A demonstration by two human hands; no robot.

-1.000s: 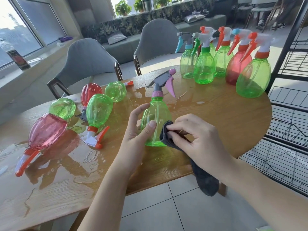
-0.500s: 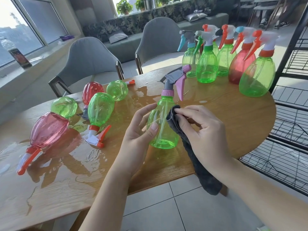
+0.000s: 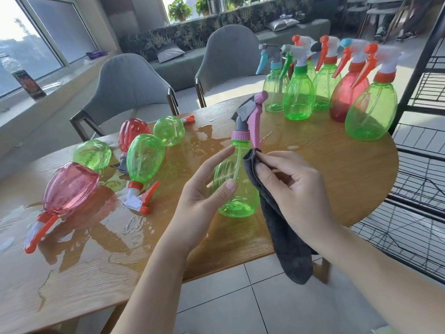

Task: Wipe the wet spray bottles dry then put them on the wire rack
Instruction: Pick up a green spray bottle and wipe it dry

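Lifted higher, green bottle sits in left grip; right grip pinches cloth

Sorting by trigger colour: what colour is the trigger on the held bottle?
Pink trigger, seen in the head view.

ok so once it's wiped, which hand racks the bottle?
Probably the left hand: it already grips the green bottle, while the right hand is busy pinching the grey cloth. The wire rack stands on the right, though, so it means a cross-body reach or a handover.
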